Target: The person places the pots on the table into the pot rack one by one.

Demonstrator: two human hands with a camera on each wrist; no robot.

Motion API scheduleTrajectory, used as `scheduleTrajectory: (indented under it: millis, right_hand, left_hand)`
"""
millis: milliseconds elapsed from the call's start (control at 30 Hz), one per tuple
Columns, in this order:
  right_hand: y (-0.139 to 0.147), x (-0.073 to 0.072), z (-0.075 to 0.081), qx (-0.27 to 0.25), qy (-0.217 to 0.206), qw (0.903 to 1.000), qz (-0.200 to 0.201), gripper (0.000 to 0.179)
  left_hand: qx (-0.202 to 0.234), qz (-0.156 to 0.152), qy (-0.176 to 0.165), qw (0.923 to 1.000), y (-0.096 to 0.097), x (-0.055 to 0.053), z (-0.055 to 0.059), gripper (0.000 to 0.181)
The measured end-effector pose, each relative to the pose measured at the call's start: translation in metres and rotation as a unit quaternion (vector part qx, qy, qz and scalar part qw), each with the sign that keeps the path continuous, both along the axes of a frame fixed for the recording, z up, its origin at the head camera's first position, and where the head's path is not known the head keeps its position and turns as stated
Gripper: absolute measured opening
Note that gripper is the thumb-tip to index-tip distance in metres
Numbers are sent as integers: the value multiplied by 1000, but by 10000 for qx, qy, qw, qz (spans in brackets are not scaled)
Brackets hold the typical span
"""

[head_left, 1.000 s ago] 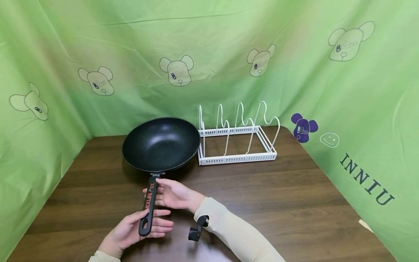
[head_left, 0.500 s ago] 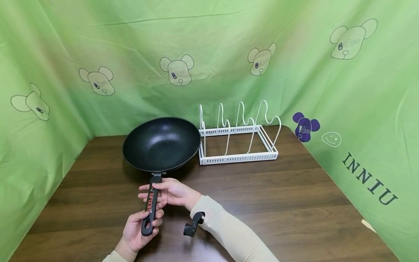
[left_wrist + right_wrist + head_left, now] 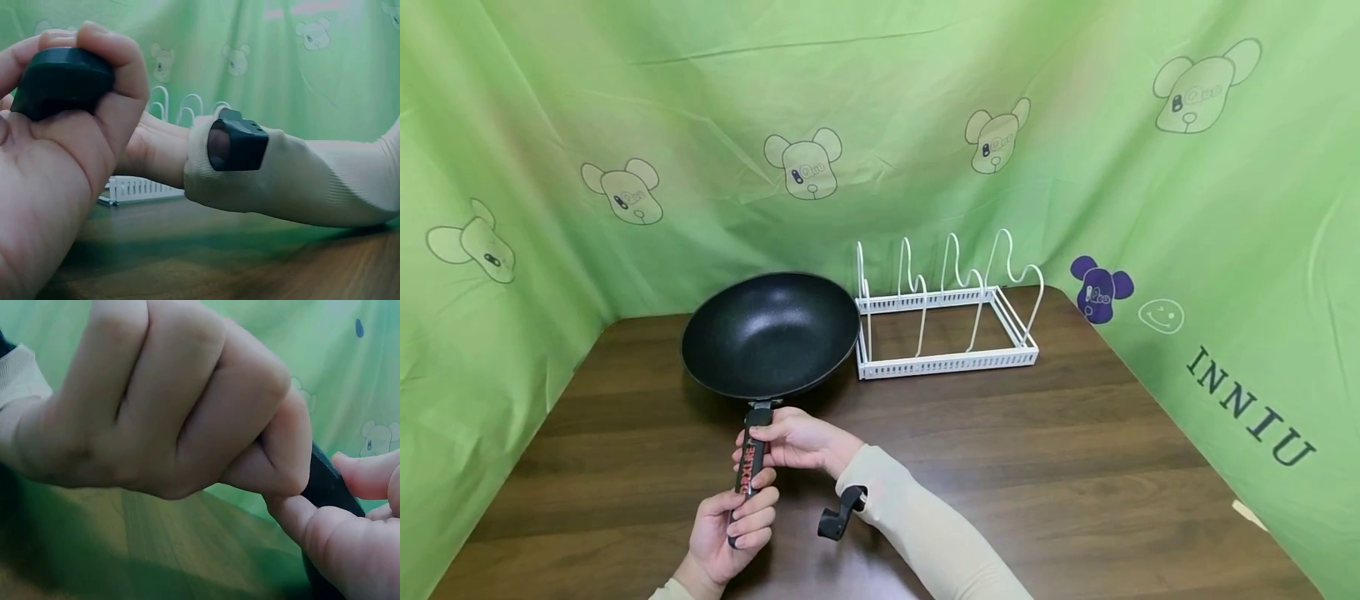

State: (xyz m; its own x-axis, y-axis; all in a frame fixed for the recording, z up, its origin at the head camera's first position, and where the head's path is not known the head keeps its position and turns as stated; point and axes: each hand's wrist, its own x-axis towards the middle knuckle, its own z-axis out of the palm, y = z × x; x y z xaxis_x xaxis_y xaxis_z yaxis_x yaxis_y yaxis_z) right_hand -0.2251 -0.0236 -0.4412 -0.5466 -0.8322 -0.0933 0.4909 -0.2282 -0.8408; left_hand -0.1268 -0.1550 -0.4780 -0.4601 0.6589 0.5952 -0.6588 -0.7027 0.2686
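A deep black pan point(image 3: 771, 337) sits at the back left of the wooden table point(image 3: 1037, 483), its handle point(image 3: 748, 467) pointing toward the person. The bowl faces up and slightly forward, and its smooth dark inside shows down to the bottom, with a soft sheen of light across it. Whether its base touches the wood cannot be told.

The left hand point(image 3: 715, 537) has its fingers curled round the free end of the handle, thumb along the upper face; the left wrist view shows the dark handle end against the palm. The right hand point(image 3: 801, 442) grips the handle nearer the bowl, thumb on top and fingers passing behind. Red lettering on the handle shows between the two hands.

To the right of the pan stands a white wire rack point(image 3: 947, 364), its upright looped dividers rising from a slotted rectangular frame, with table wood visible through it. The pan's rim meets the rack's left end in the head view; actual contact is unclear. A black mount point(image 3: 842, 512) juts from the right sleeve point(image 3: 932, 517). Green cloth point(image 3: 880, 75) printed with bear heads hangs behind.
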Motion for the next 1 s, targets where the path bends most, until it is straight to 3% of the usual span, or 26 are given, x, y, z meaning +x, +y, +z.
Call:
scheduleTrajectory:
  millis: [400, 733, 1000]
  right_hand:
    - [4, 3, 6, 12, 213, 9989, 428, 25]
    - [7, 9, 19, -402, 510, 9940, 876, 33]
    - [12, 10, 28, -965, 707, 9840, 1321, 36]
  left_hand:
    - [-340, 310, 477, 9978, 5, 6, -2, 22]
    - [-280, 506, 1260, 9903, 16, 7, 6, 20]
    - [-381, 572, 1610, 9846, 24, 7, 12, 12]
